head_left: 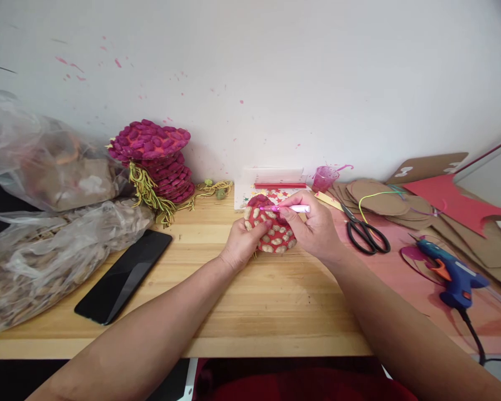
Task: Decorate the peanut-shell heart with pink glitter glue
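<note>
My left hand (245,243) grips the left edge of a round red disc (274,238) studded with peanut shells. Most of these shells are pale tan, while those along the far edge are dark pink. Between the fingers of my right hand (313,225) is a slim paintbrush (296,209), white at the handle and pink towards its tip. The brush lies over the upper part of the disc, its tip pointing left. Just behind the disc is a white sheet (241,192) with red and coloured star shapes on it.
Left: stacked magenta peanut-covered discs (150,142) with yellow-green yarn (144,186), a black phone (124,277), a plastic bag of peanuts (62,256). Right: a pink-stained cup (325,178), black-handled scissors (367,234), cardboard circles (376,197), a blue glue gun (457,278) with its cord.
</note>
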Tool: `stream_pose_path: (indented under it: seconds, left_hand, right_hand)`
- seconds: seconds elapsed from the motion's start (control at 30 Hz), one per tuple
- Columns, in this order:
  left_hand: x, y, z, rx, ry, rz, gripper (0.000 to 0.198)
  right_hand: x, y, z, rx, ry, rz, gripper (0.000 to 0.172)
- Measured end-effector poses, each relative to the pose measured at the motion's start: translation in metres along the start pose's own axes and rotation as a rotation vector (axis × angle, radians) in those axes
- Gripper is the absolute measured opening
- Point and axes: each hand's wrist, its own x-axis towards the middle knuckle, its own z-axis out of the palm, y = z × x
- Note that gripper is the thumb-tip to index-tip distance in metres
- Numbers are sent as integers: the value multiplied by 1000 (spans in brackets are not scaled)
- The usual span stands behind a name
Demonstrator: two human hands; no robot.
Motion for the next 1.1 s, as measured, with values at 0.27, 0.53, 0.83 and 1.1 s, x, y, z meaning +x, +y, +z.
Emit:
stream_pose_path:
  seconds: [0.27, 0.53, 0.83, 1.1]
  left_hand:
    - [-2, 1, 2, -16, -1, -32, 40]
    - [-2, 4, 3, -77, 21, -58, 44]
    - [-1, 5, 2, -40, 24, -68, 42]
    - [-2, 7, 3, -68, 13, -91, 45]
  right_hand:
    - [1, -1, 0, 58, 8, 42, 14]
    - [1, 5, -2, 45, -6, 83, 17]
    - [6, 2, -10, -47, 37, 76, 18]
    - [8, 11, -12, 105, 46, 165, 20]
